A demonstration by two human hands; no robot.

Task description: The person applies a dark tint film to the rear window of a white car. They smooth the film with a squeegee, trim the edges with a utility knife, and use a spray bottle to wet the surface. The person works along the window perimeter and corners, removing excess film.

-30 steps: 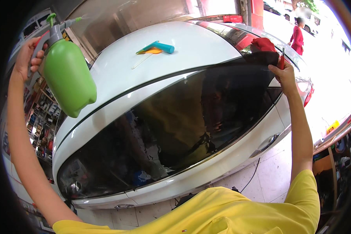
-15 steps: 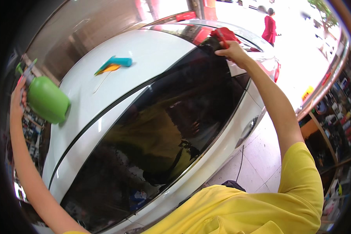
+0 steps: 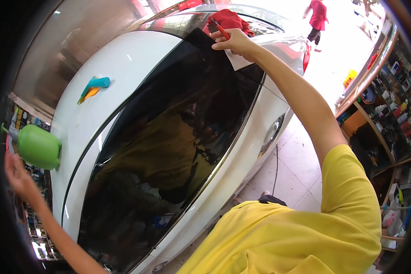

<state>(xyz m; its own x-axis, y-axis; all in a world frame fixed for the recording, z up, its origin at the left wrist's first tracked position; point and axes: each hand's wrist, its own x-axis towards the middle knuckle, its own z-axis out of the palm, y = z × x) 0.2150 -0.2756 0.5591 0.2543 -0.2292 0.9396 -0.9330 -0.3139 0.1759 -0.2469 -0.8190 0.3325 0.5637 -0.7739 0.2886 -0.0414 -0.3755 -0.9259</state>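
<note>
My left hand (image 3: 19, 177) is off the green pump sprayer (image 3: 39, 147), its fingers loosely apart and empty. The sprayer stands on the white car roof (image 3: 116, 59), close to that hand. At the far end of the side window, my right hand (image 3: 236, 44) is closed on a slim red-handled cutter (image 3: 222, 32), its thin tip pointing up and away. That hand is at the edge of the dark window film (image 3: 187, 68), which covers the glass; whether the fingers also pinch the film I cannot tell. A crumpled red cloth (image 3: 230, 20) lies just beyond the hand.
A teal-handled scraper (image 3: 96, 85) with an orange piece lies on the roof. Below the window are the door handle (image 3: 271, 134) and a dark cable (image 3: 276, 169) on the tiled floor. Cluttered shelves (image 3: 392, 109) stand at right; a person in red (image 3: 317, 18) is outside.
My left hand has let go of the green sprayer, which now rests on the roof. My right hand still has the red cutter near the film's far end. The view has shifted.
</note>
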